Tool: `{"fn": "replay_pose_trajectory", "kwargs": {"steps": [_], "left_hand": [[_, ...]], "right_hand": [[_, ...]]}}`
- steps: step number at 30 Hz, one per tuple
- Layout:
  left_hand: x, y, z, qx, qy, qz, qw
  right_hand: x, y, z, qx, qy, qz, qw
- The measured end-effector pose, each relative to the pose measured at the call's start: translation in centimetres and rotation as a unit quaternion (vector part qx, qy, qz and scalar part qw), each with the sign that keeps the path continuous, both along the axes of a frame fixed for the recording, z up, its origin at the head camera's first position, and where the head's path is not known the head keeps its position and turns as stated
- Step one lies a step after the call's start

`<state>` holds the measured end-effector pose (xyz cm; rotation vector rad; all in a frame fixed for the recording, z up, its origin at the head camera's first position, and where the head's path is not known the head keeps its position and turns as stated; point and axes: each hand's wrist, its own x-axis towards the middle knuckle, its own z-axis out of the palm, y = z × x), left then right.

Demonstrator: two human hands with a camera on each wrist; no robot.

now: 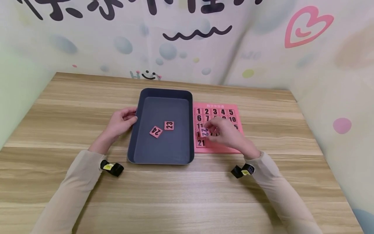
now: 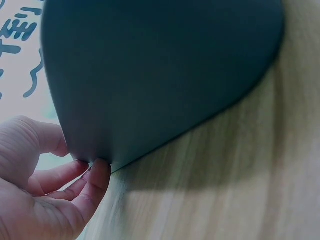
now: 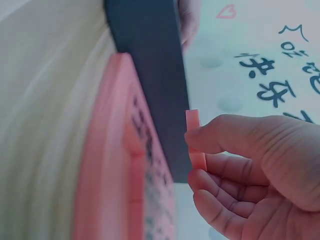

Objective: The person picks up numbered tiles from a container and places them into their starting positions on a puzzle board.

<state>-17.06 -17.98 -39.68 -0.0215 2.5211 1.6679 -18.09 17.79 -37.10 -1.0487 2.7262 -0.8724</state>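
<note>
My right hand (image 1: 228,132) pinches a pink number tile (image 1: 205,132) marked 22 between thumb and fingers, over the left part of a pink number puzzle board (image 1: 217,149). In the right wrist view the tile (image 3: 193,119) is seen edge-on, raised above the board. Rows of numbered tiles fill much of the board, with 21 at the lower left; my hand hides some of them. My left hand (image 1: 117,124) rests with its fingertips against the outer left wall of a dark grey tray (image 1: 161,158). Inside the tray lie tiles 24 (image 1: 156,131) and 23 (image 1: 168,125).
Tray and board stand side by side on a wood-grain table (image 1: 181,195). Behind the table hangs a printed wall cloth (image 1: 187,61) with writing and dots. Each wrist wears a black strap with a small camera, the left one (image 1: 112,167) close to the tray's near corner.
</note>
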Motion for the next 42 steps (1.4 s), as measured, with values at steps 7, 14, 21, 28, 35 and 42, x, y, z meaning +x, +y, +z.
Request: {"fn": "replay_pose_trajectory", "kwargs": {"steps": [7, 14, 21, 28, 35, 42], "left_hand": [[0.1, -0.1, -0.1, 0.001, -0.002, 0.004, 1.0], [0.0, -0.1, -0.3, 0.008, -0.009, 0.008, 0.9999], [0.0, -0.1, -0.3, 0.006, -0.006, 0.008, 0.9999], [0.0, -0.1, -0.3, 0.007, -0.009, 0.004, 0.9999], [-0.1, 0.0, -0.2, 0.012, -0.012, 0.004, 0.9999], [-0.2, 0.0, -0.2, 0.012, -0.005, 0.001, 0.9999]], "right_hand": [[-0.1, 0.8, -1.4, 0.026, -0.02, 0.017, 0.999], [-0.1, 0.7, -1.8, 0.038, -0.002, 0.044, 0.998], [0.4, 0.2, -2.2, 0.012, -0.01, -0.022, 1.0], [0.9, -0.7, -2.4, 0.022, -0.006, -0.079, 0.997], [0.9, -0.3, -1.7, 0.037, -0.023, -0.074, 0.996], [1.2, 1.2, -1.1, 0.063, -0.03, -0.047, 0.996]]}}
